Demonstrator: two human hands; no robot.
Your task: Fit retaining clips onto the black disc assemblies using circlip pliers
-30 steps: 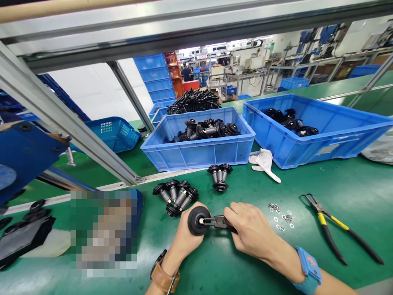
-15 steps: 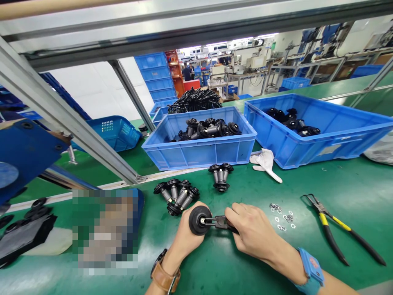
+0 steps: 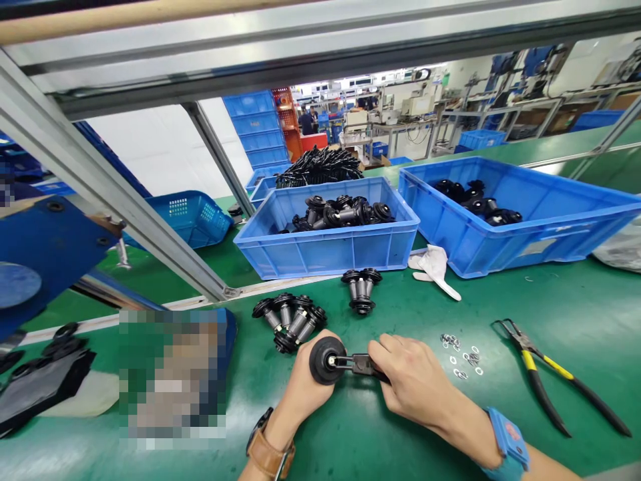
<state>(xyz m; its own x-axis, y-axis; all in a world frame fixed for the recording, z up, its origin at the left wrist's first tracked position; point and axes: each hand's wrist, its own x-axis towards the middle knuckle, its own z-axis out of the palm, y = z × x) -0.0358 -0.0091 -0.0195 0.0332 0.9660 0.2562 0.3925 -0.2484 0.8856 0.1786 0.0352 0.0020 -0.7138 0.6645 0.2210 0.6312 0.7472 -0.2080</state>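
Note:
My left hand [image 3: 304,389] is wrapped round a black roller part [image 3: 326,360], its round end facing me. My right hand [image 3: 413,384] grips a pair of pliers [image 3: 359,363] whose tips sit at the centre of that round end. Just beyond the hands lie a cluster of black roller parts [image 3: 290,316] and a smaller group of them [image 3: 361,287]. Small metal rings [image 3: 461,353] are scattered on the green mat to the right of my right hand.
Yellow-handled pliers [image 3: 555,375] lie at the right. Two blue bins [image 3: 325,247] [image 3: 531,230] hold black parts; a white glove [image 3: 435,264] lies between them. A slanted metal frame bar [image 3: 120,200] crosses the left. A blue basket [image 3: 187,215] and black parts [image 3: 35,374] sit far left.

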